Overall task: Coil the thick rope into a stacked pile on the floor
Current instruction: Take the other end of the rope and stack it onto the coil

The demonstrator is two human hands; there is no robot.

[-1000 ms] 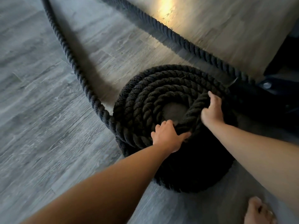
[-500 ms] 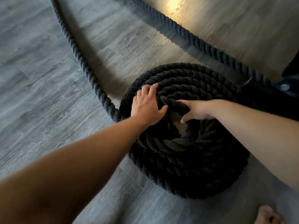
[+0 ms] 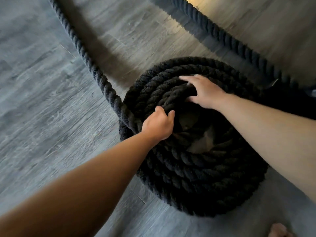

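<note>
Rope (image 3: 196,170) lies coiled beneath gripping left hand (image 3: 159,125) and resting right hand (image 3: 206,93).

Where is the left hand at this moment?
Head view: the left hand grips an inner turn on the left side of the coiled rope pile, beside its central hole; the right hand rests on the far turns.

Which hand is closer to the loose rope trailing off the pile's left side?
Left. The left hand grips a turn of the pile beside the loose rope; the right hand rests farther right on its top.
</note>
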